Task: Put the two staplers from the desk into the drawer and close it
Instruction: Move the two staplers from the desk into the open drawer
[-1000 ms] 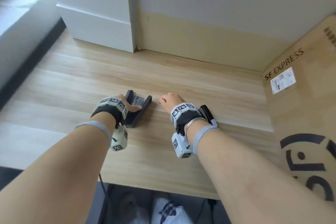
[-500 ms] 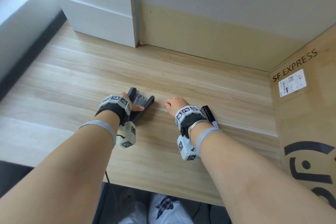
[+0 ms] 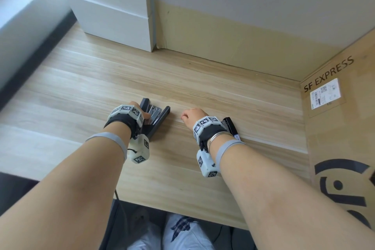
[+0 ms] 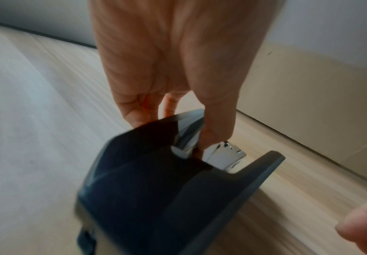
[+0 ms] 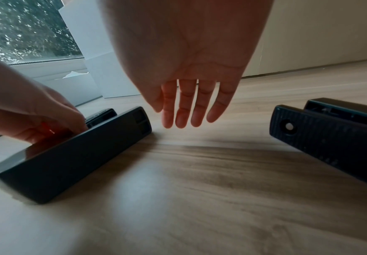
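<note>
A dark stapler (image 3: 157, 116) lies on its side on the wooden desk (image 3: 203, 79), its arms spread and metal magazine showing. My left hand (image 3: 144, 116) grips it; in the left wrist view the fingers (image 4: 134, 113) curl over the stapler (image 4: 152, 189) and the thumb presses into its gap. The second stapler (image 3: 230, 126), black, lies to the right, half hidden behind my right wrist. My right hand (image 3: 189, 116) hovers between the two, holding nothing, fingers (image 5: 189, 112) straight and pointing down at the desk. The right wrist view shows both: the held stapler (image 5: 80, 155) and the second stapler (image 5: 331, 134).
A white stacked cabinet unit (image 3: 113, 6) stands at the back left against the wall, its fronts shut. A tall cardboard box marked SF EXPRESS (image 3: 341, 128) walls off the desk's right side. The desk's front edge (image 3: 182, 212) is close to my body.
Both hands stay about where they were, the left keeping hold of its stapler. The head view has tilted slightly.
</note>
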Demonstrator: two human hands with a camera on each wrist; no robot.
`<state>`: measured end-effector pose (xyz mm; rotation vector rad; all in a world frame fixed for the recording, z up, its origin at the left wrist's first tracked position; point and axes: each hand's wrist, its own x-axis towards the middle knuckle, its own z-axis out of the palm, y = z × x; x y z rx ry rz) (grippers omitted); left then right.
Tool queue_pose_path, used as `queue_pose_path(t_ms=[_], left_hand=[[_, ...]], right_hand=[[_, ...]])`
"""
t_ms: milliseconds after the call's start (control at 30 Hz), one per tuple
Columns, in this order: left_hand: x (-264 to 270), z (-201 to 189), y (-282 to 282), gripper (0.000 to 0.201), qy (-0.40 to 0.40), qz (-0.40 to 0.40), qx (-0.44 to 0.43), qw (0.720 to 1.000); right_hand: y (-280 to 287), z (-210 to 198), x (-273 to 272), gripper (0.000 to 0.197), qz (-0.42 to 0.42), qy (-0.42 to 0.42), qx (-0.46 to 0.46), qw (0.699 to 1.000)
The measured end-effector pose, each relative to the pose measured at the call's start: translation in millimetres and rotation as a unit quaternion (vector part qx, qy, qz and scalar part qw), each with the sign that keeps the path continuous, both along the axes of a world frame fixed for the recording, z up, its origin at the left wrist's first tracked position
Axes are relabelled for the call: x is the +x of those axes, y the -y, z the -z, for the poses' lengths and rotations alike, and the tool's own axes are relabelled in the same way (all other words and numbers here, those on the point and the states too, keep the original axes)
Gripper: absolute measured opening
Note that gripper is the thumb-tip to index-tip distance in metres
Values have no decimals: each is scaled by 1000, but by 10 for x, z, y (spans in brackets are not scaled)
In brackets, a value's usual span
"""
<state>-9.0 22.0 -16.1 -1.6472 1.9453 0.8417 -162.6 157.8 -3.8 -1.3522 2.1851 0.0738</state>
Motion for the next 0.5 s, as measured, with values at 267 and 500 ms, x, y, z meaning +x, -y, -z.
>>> queue_pose_path(t_ms=[267, 500], left_hand=[[183, -130, -59, 51, 5, -10, 5, 1000], [253, -355, -208, 57, -64, 0, -25, 998]], right_hand=[[26, -24, -2, 35, -14, 2, 7, 1000], [67, -5, 117, 37, -32, 20, 29, 999]])
